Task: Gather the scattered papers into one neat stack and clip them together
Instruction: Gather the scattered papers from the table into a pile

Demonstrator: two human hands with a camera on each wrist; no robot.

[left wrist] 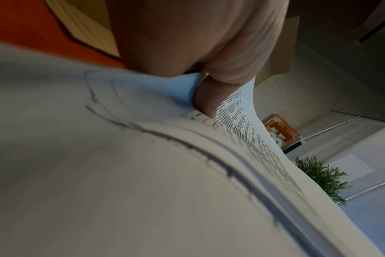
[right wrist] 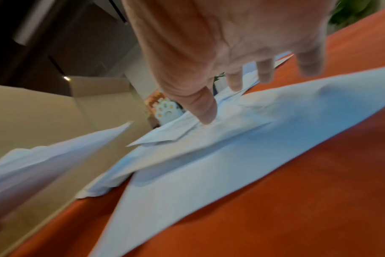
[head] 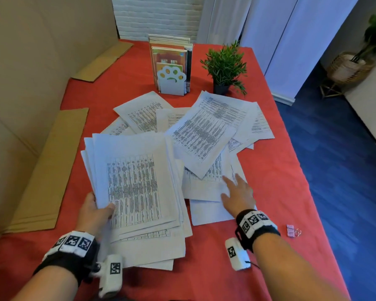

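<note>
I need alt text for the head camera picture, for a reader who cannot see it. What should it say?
A person's left hand grips a rough stack of printed papers over a red table, while the right hand rests open on loose sheets scattered beside it. A pink binder clip lies near the right wrist; a book stand and small potted plant stand behind.

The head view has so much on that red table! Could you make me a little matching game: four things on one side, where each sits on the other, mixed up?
Things:
1. Pink metal binder clip
2. Green potted plant
3. White paw-shaped bookend
4. Sheaf of printed white papers

Places:
A. Far side of the table, in front of upright books
B. Gripped in the left hand
C. On the cloth, right of the right wrist
D. Far side, right of the books

Pairs: 1-C, 2-D, 3-A, 4-B
</note>
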